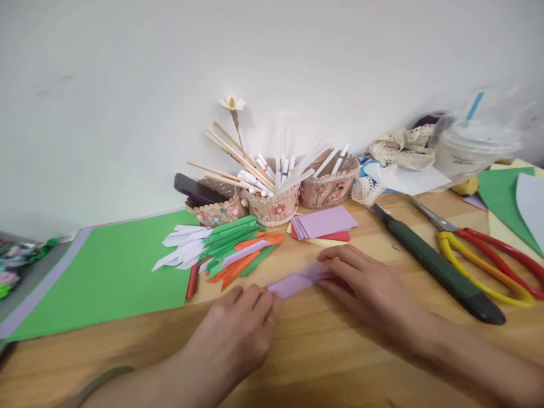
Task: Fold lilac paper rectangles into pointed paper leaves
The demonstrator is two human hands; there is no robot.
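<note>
A folded strip of lilac paper (295,281) lies on the wooden table (340,362) between my hands. My left hand (238,328) rests at the strip's left end with its fingers curled down onto the edge. My right hand (365,286) lies flatter, its fingers pressing the strip's right end against the table. A pile of folded paper pieces (221,249) in white, green and orange sits just behind my left hand. A small stack of lilac paper sheets (323,222) lies behind the strip.
A large green sheet (110,272) covers the left of the table. Three small stick baskets (272,204) with pens and wooden sticks stand by the wall. A dark utility knife (433,266) and red-and-yellow scissors (488,255) lie at right, beside lace ribbon (395,150) and a plastic cup (471,144).
</note>
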